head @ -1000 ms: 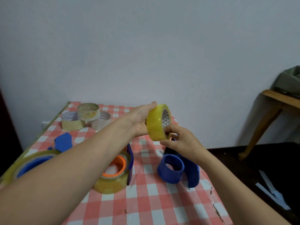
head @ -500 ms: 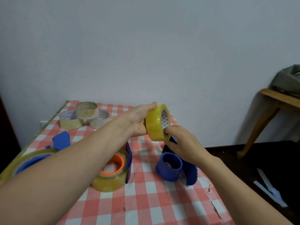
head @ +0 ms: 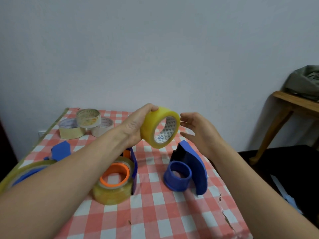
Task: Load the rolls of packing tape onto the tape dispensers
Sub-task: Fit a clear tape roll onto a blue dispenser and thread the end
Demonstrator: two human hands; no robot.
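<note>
My left hand (head: 136, 128) grips a yellow tape roll (head: 159, 128) in the air above the table, its open core facing me. My right hand (head: 198, 130) hovers just right of the roll with relaxed, spread fingers and holds nothing. Below it an empty blue dispenser (head: 187, 169) lies on the red-checked tablecloth (head: 155, 213), its round hub bare. A second dispenser (head: 133, 163) at centre carries a clear roll on an orange hub (head: 114, 183). At the far left a third blue dispenser (head: 60, 150) bears a clear roll (head: 20, 171), partly hidden by my left arm.
Three spare tape rolls (head: 86, 125) sit stacked at the table's back left. A wooden stool (head: 290, 107) with a grey-green cloth (head: 305, 81) stands to the right by the wall. The tablecloth has a tear near its right edge (head: 222, 207).
My right hand has let go of the yellow roll and moved off to its right. My left hand has turned the roll so its core faces me more.
</note>
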